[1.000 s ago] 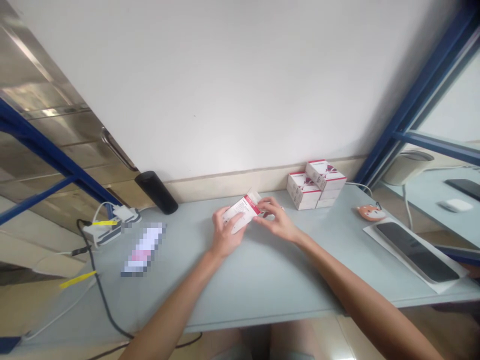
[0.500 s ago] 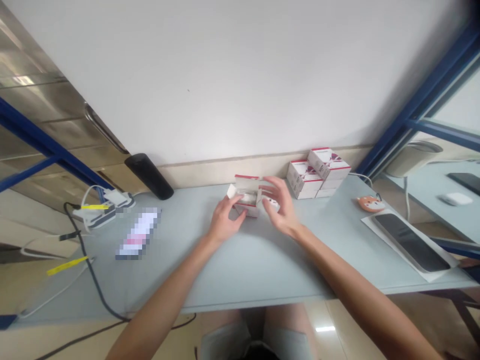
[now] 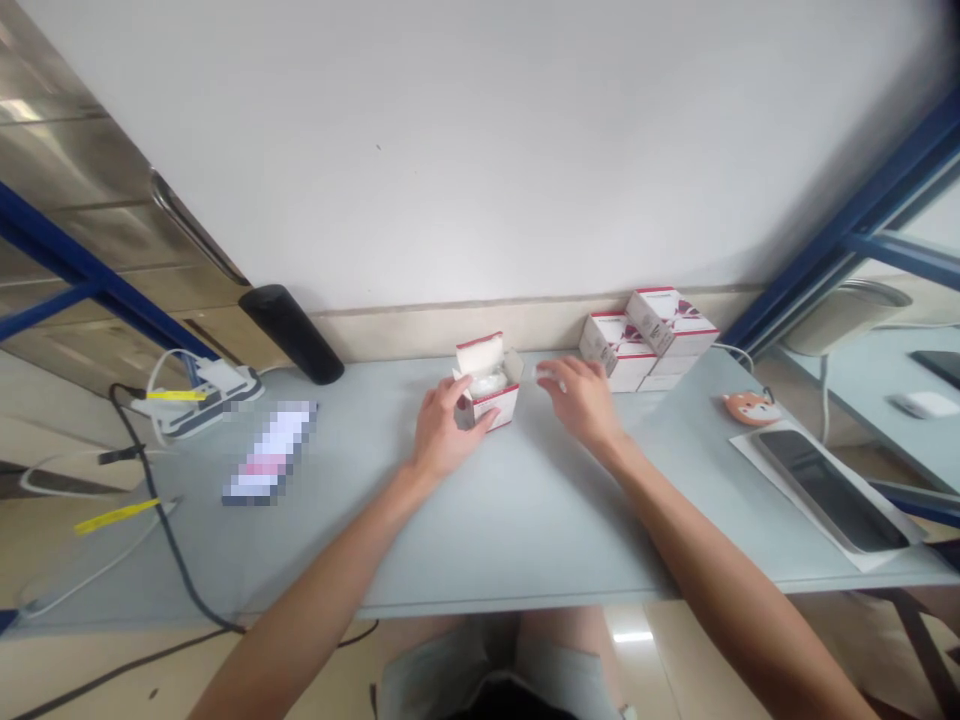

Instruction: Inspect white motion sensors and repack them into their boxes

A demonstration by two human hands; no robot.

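Note:
A small white carton (image 3: pixel 496 408) with red edging stands on the table with its lid and side flaps up. My left hand (image 3: pixel 444 425) grips it from the left, thumb across the front and fingers at the back left side. Inside lies a whitish, clear-looking packet (image 3: pixel 489 383); its kind cannot be made out. To the right of the carton and apart from it, my right hand (image 3: pixel 583 400) is closed in a pinch. Between its fingertips shows a small whitish, translucent piece (image 3: pixel 546 376), too blurred to name.
Similar closed cartons (image 3: pixel 671 318) are stacked by the wall at right. Farther right are an orange animal-face item (image 3: pixel 751 407) and a dark phone (image 3: pixel 832 490) on a white sheet. At left are a black cylinder (image 3: pixel 294 335), a power strip (image 3: pixel 214 400), cables and a blurred-out phone (image 3: pixel 271 452).
My right hand has drawn back to the right from the carton, its spread fingers now closed in a pinch. The carton is turned more upright, its lid standing higher. The view has shifted slightly.

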